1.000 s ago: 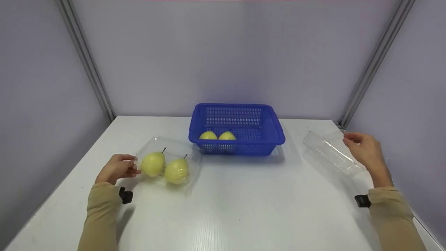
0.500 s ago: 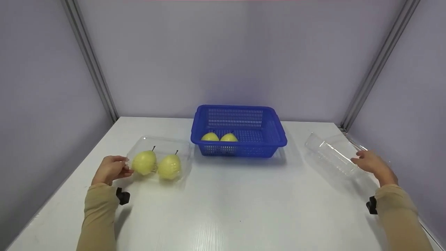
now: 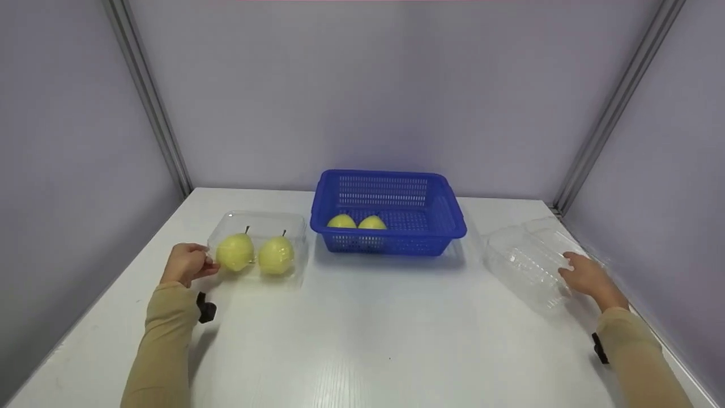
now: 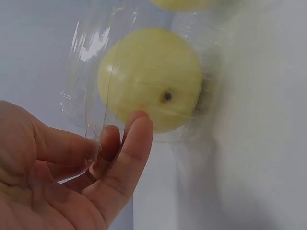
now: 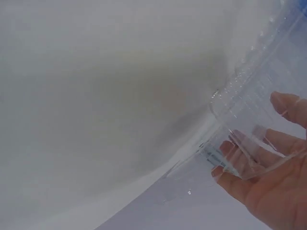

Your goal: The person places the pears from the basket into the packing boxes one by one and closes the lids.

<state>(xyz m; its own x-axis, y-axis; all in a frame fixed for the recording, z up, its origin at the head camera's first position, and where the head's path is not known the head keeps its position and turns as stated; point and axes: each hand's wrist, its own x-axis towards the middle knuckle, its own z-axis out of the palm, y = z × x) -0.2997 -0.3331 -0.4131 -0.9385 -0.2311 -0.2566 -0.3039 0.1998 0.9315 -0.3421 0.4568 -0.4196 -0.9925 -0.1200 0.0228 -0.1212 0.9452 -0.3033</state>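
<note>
At the left, my left hand (image 3: 188,264) pinches the near-left edge of a clear plastic fruit box (image 3: 266,220), thumb on one side and fingers on the other. Inside it sit two yellow pears, a left pear (image 3: 235,252) and a right pear (image 3: 276,255), stems upward. In the left wrist view a pear (image 4: 148,76) shows through the plastic beside the fingertips. Over at the right, my right hand (image 3: 589,279) is at the end of another clear plastic box (image 3: 527,255), with no fruit visible in it. Its fingers are fairly straight behind the plastic, thumb held apart (image 5: 268,177).
A blue perforated basket (image 3: 391,233) stands at the back middle of the white table (image 3: 362,328), two pears (image 3: 372,222) in its near-left part. Pale partition walls (image 3: 362,85) enclose the table at the back and both sides.
The fruit box in my left hand has shifted left and then slightly back, its pears with it. My right hand has lowered, and the other box has turned and tipped down toward the table.
</note>
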